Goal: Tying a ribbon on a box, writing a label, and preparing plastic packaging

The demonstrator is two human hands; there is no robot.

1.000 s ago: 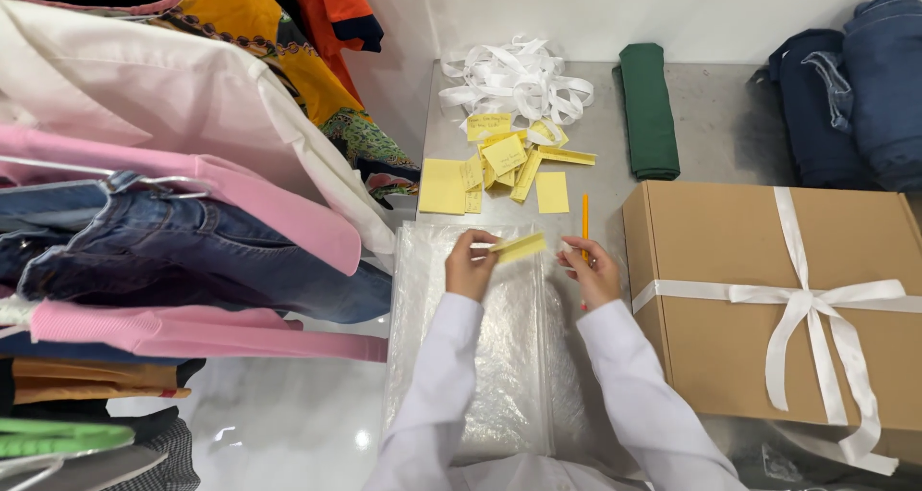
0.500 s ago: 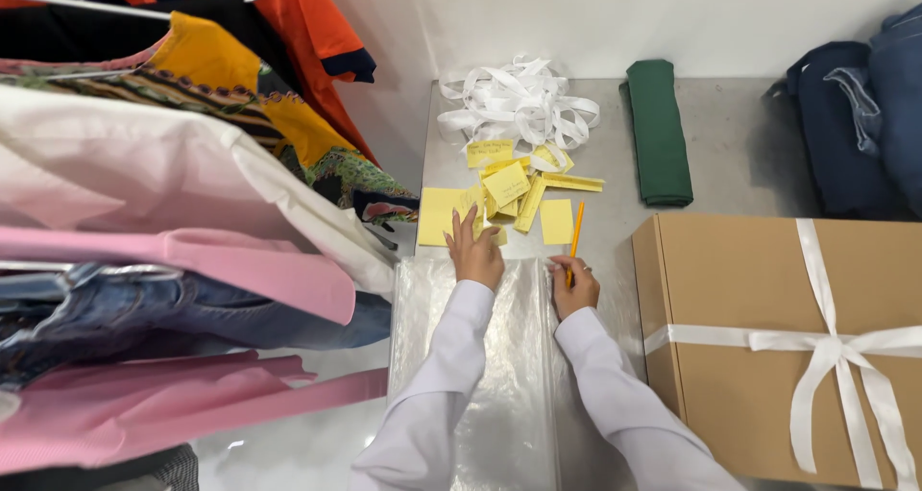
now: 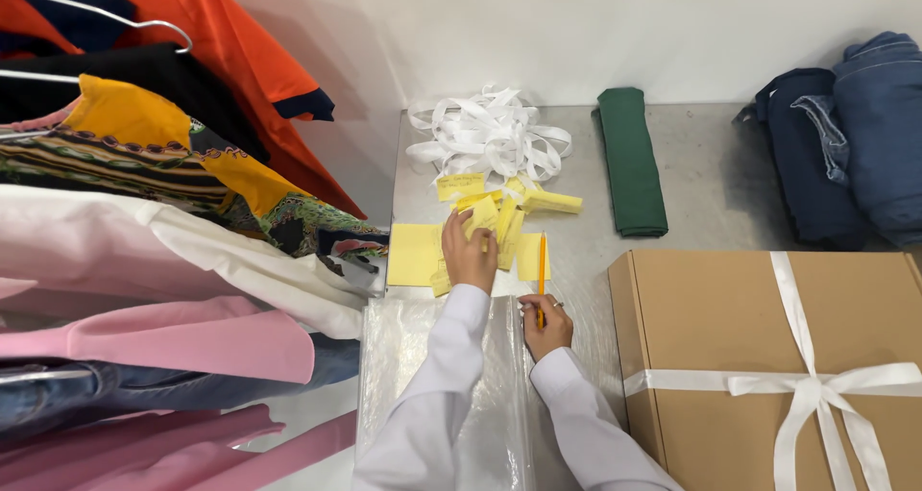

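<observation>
now we log our left hand (image 3: 469, 257) further forward than a moment ago, lying on the heap of yellow paper slips (image 3: 480, 224), fingers curled among them; whether a slip is actually pinched under the hand we cannot tell. our right hand (image 3: 544, 324) holds as before, closed around an orange pencil (image 3: 542, 272) that points away from us, its tip beside a yellow slip. the slip we held between both hands a second ago is no longer raised.

hidden or cut off: the clear plastic bag (image 3: 423, 376) lies flat under our white sleeves and runs off the lower edge, contents not readable. the hanging garments (image 3: 163, 222) at left are cropped.

containers: one brown cardboard box (image 3: 740, 356), closed, tied with a white ribbon bow (image 3: 812, 390); nothing of its inside shows.

also on the grey metal table (image 3: 701, 184): loose white ribbon pile (image 3: 490, 135), folded green cloth (image 3: 632, 159), folded blue denim (image 3: 845, 140).
</observation>
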